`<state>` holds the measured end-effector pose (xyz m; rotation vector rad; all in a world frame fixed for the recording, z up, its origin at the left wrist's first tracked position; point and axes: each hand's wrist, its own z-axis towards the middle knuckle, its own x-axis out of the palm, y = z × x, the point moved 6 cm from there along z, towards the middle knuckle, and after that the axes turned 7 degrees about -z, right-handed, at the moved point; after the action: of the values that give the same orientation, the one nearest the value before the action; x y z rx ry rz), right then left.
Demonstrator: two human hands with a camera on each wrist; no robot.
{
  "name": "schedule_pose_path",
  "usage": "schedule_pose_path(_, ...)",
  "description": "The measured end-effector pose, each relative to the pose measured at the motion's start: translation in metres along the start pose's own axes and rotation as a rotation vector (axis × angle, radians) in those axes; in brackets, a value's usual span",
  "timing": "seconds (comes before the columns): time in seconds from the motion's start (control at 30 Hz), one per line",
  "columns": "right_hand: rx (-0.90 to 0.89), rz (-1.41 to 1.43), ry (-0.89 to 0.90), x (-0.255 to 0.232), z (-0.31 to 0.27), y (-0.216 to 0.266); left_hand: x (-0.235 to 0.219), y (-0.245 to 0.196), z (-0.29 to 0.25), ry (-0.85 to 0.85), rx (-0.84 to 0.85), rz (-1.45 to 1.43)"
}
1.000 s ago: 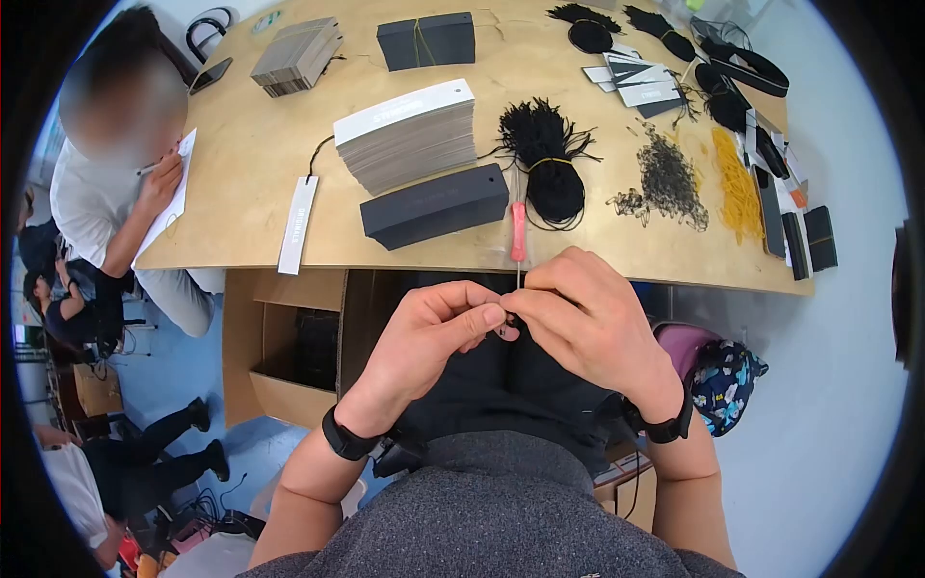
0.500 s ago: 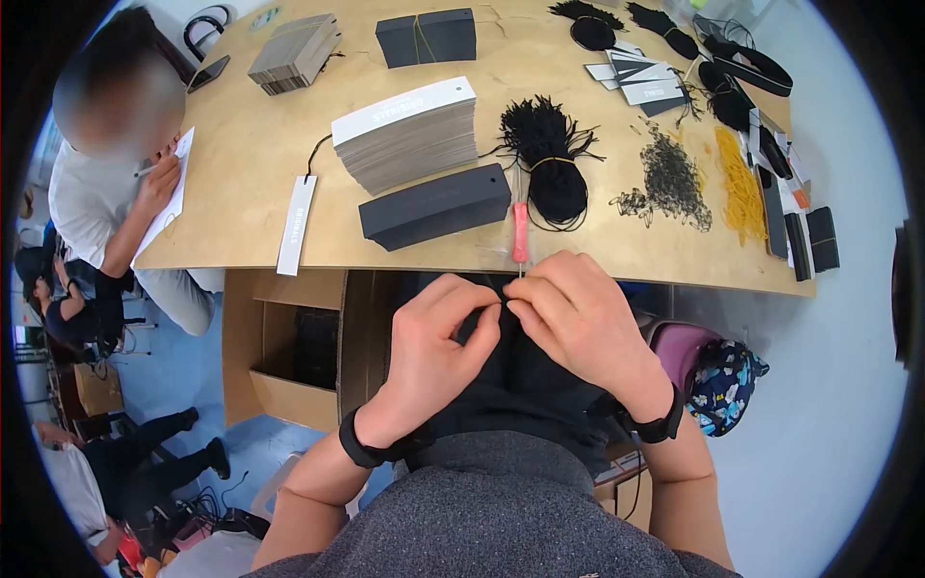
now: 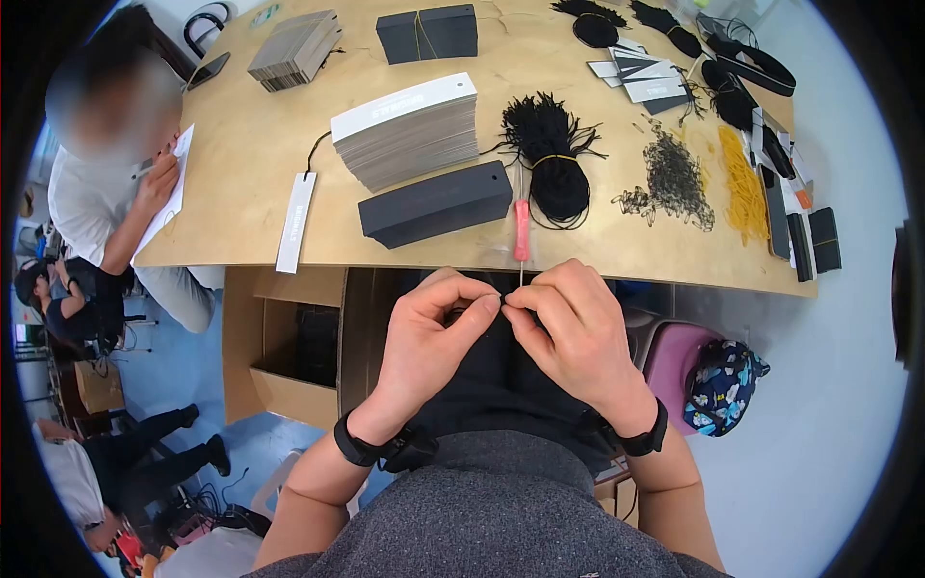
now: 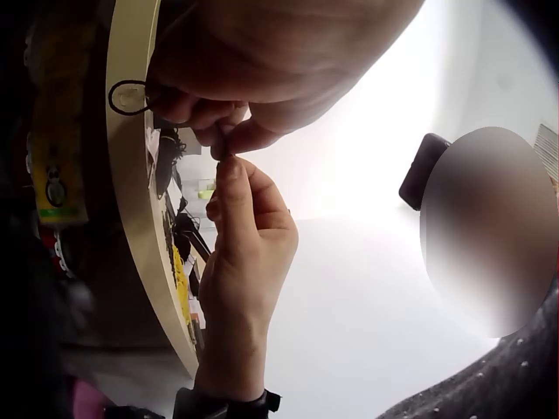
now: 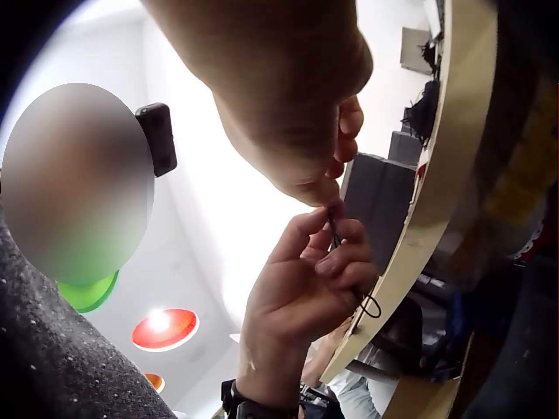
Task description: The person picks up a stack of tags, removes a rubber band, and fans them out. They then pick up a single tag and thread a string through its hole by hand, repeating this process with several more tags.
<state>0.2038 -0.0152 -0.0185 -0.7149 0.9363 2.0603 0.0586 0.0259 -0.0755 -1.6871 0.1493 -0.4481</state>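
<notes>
Both hands meet at the fingertips in front of the table edge. My left hand (image 3: 432, 323) pinches a thin black cord (image 5: 334, 230) between thumb and fingers; a loop of it (image 4: 128, 98) hangs out past that hand. My right hand (image 3: 576, 332) pinches at the same spot, thumb against forefinger, on the cord's end by the look of the right wrist view. What lies between the tips is mostly hidden. Just beyond them, a pink-handled tool (image 3: 521, 231) lies with its thin metal shaft over the edge. A black cord bundle (image 3: 559, 188) is behind it.
A tall tag stack (image 3: 409, 140) and a dark stack (image 3: 436, 207) stand beyond the hands. One white tag (image 3: 296, 223) lies left; small pins (image 3: 674, 178) and yellow bands (image 3: 740, 188) lie right. A person (image 3: 106, 193) writes at far left.
The left hand has shifted and turned, its thumb and fingers closer together than half a second ago. The right hand's fingers have bent differently, still meeting the left fingertips.
</notes>
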Motion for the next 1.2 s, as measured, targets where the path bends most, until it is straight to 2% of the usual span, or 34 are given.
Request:
schedule_pose_path(0.1, 0.006, -0.044, 0.023, 0.003, 0.0, 0.001, 0.0, -0.002, -0.002, -0.016, 0.024, 0.129)
schedule_pose_path(0.23, 0.07, -0.016, 0.048, 0.006, 0.002, -0.003, -0.002, -0.003, -0.002, 0.013, 0.034, 0.16)
schedule_pose_path(0.3, 0.093, 0.027, 0.038, 0.006, 0.003, -0.004, -0.002, 0.004, -0.002, 0.048, -0.082, 0.074)
schedule_pose_path(0.33, 0.093, 0.027, 0.038, 0.006, 0.004, -0.004, -0.002, 0.003, -0.003, 0.049, -0.083, 0.074)
schedule_pose_path(0.4, 0.121, 0.092, 0.022, 0.005, 0.003, -0.007, 0.002, 0.013, -0.006, 0.07, -0.293, -0.293)
schedule_pose_path(0.5, 0.05, 0.01, -0.008, 0.002, 0.004, -0.005, 0.003, 0.017, -0.008, 0.081, -0.33, -0.349)
schedule_pose_path(0.6, -0.024, -0.127, -0.036, 0.0, 0.003, 0.0, 0.005, 0.012, -0.007, 0.091, -0.295, -0.3)
schedule_pose_path(1.0, -0.06, -0.085, -0.122, -0.01, -0.001, -0.005, 0.005, 0.008, -0.008, 0.144, -0.372, -0.419)
schedule_pose_path(1.2, -0.048, -0.098, -0.118, -0.011, -0.005, -0.009, 0.0, 0.007, -0.008, 0.124, -0.34, -0.407)
